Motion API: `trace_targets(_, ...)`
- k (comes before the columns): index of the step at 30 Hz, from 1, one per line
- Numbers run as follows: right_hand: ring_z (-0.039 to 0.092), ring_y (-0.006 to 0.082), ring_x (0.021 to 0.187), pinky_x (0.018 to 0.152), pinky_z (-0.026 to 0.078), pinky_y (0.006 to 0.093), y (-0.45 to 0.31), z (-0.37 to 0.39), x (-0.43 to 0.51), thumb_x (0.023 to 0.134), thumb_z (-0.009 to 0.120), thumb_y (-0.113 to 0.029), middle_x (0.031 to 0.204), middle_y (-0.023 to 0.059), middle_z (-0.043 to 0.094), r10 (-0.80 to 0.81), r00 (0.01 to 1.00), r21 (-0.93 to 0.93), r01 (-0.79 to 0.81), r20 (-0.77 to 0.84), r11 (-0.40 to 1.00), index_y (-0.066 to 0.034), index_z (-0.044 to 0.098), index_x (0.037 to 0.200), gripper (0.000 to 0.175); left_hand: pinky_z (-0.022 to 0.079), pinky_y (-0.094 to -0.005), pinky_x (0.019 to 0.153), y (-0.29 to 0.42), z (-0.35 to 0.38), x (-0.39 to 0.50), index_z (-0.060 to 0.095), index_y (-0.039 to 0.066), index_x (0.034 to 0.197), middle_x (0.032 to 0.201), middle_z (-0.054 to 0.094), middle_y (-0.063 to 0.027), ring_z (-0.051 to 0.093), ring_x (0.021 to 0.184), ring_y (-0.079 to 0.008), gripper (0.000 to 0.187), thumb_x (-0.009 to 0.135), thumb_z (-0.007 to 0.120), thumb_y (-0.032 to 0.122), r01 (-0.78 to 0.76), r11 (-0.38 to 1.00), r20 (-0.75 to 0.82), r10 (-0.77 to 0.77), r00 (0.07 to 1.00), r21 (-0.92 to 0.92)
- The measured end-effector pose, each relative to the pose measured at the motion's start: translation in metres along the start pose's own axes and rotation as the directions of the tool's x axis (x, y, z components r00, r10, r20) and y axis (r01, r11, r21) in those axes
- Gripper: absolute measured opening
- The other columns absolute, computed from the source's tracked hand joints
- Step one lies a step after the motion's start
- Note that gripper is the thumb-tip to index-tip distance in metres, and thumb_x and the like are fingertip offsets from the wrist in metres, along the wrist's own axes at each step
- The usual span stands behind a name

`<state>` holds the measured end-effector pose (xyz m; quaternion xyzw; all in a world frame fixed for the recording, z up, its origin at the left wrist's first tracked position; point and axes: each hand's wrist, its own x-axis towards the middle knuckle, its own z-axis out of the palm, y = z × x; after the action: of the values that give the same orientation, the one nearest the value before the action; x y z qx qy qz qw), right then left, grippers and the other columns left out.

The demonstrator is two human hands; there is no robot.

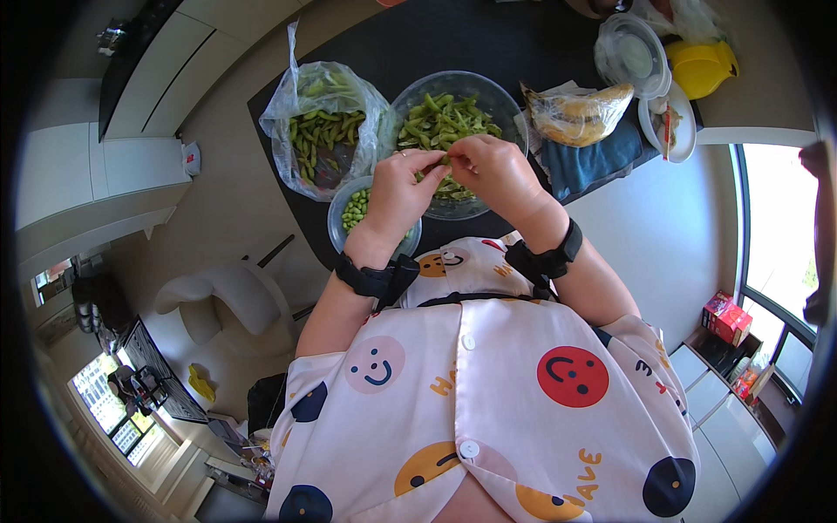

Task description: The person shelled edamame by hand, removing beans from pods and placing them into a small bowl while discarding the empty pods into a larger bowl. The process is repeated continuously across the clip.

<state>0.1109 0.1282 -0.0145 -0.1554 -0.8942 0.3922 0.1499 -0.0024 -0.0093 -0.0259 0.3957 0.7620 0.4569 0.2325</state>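
Note:
My left hand (407, 189) and my right hand (494, 171) meet fingertip to fingertip, pinching a green soybean pod (446, 159) between them. Beneath them is a large clear bowl (516, 118) holding many green pods (444, 121). To its left stands an open clear plastic bag (274, 140) with more pods (324, 134) inside. A smaller bowl (335, 225) of shelled green beans (354, 210) sits nearest my body, partly hidden by my left hand and wrist. Both wrists wear black straps.
Bananas in plastic wrap (579, 116) lie on the dark table (418, 39), right of the large bowl, beside a blue cloth (592, 160). Stacked clear containers (633, 57), a white bowl (683, 134) and a yellow container (703, 67) stand at the far right. A pale armchair (225, 304) is at lower left.

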Motion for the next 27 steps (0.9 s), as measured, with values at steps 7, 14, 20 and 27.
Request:
trace_targets(7,0.065,0.0313,0.072,0.064,0.054,0.0344,-0.002,0.001,-0.003,0.078,0.071,-0.010,0.086,0.0121,0.066,-0.050,0.996,-0.191,0.064,0.077,0.979,-0.0019,0.067,0.090,0.015,0.053,-0.0280,0.063,-0.010,0.013,-0.003,0.072,-0.003,0.099,0.085,0.073,-0.0124,0.068,0.068,-0.0162,0.020,0.080,0.073,0.005,0.181,0.945,0.041,-0.177,0.983,-0.273)
trace_targets(14,0.069,0.0253,0.078,0.069,0.055,0.0315,0.002,-0.006,-0.002,0.084,0.069,-0.008,0.089,0.0127,0.069,0.116,0.993,0.349,-0.111,0.006,0.931,-0.0004,0.070,0.096,0.014,0.053,-0.0215,0.062,-0.005,0.009,0.001,0.071,-0.004,0.102,0.085,0.073,-0.0084,0.065,0.068,-0.0089,0.019,0.084,0.072,0.003,0.315,0.795,0.104,-0.307,0.946,-0.518)
trace_targets(20,0.068,0.0130,0.082,0.070,0.055,0.0242,0.007,-0.011,0.000,0.087,0.069,-0.002,0.090,0.0079,0.069,0.163,0.981,0.416,-0.192,0.104,0.889,0.0033,0.070,0.099,0.014,0.053,-0.0208,0.061,0.000,0.009,0.001,0.071,-0.004,0.101,0.085,0.073,-0.0086,0.065,0.067,-0.0091,0.018,0.085,0.072,0.003,0.313,0.793,0.121,-0.294,0.948,-0.523)
trace_targets(27,0.068,0.0124,0.079,0.068,0.056,0.0240,0.010,-0.010,0.000,0.085,0.069,-0.002,0.089,0.0088,0.069,0.133,0.989,0.385,-0.147,0.063,0.911,0.0040,0.069,0.095,0.012,0.050,-0.0202,0.057,0.010,0.008,0.002,0.071,-0.004,0.100,0.082,0.072,-0.0082,0.065,0.065,-0.0086,0.018,0.083,0.074,0.004,0.365,0.818,0.124,-0.347,0.929,-0.445)
